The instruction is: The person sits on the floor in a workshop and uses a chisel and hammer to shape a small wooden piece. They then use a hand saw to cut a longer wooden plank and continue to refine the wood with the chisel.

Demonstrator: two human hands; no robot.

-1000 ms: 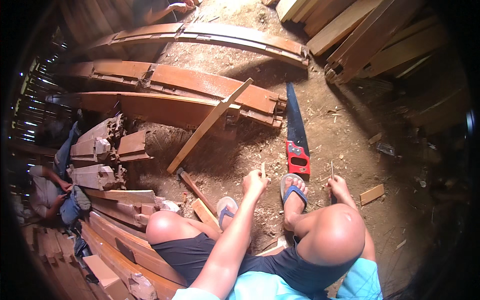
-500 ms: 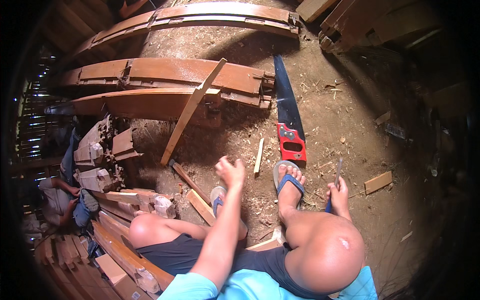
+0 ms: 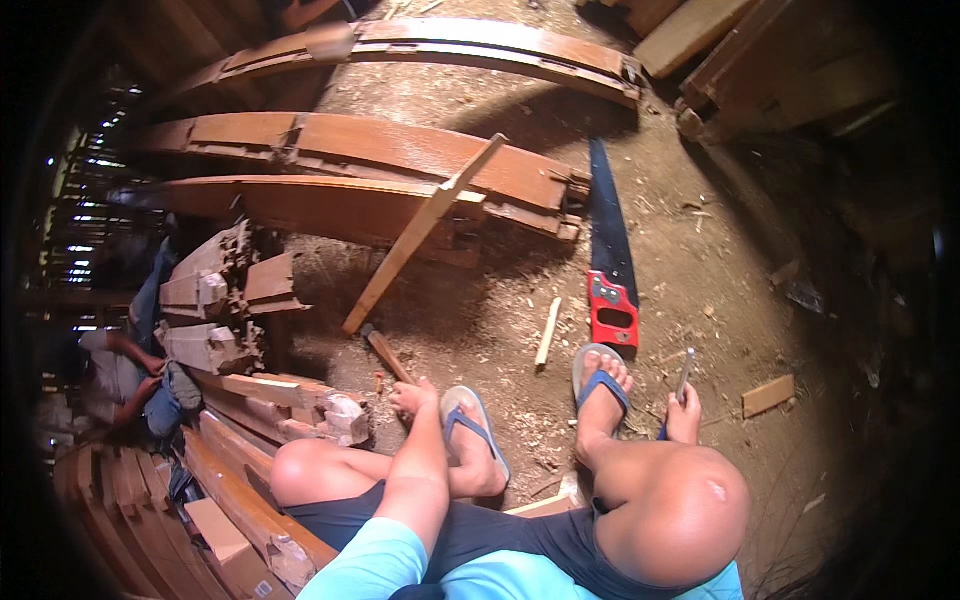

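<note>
My left hand (image 3: 412, 398) is down by my left foot, its fingers curled around the end of a hammer's wooden handle (image 3: 391, 358). The hammer lies on the dirt floor with its dark head pointing away from me. Beyond my right knee, my right hand (image 3: 684, 416) grips a chisel (image 3: 686, 374), its metal blade pointing up and a bit of blue handle showing below. A handsaw (image 3: 613, 240) with a red grip lies just ahead of my right sandal. A long narrow wooden strip (image 3: 425, 232) leans over the boards near the hammer.
Curved reddish wooden planks (image 3: 430, 150) lie across the far left, and another (image 3: 500, 45) lies beyond them. Stacked timber (image 3: 250, 470) stands at my left, with another person (image 3: 135, 380) seated beyond. A small wood block (image 3: 768, 396) lies at right among shavings.
My left hand has come down and left onto the hammer handle. My right hand still holds the chisel upright. The whole view has shifted slightly, moving the scene right and down.
</note>
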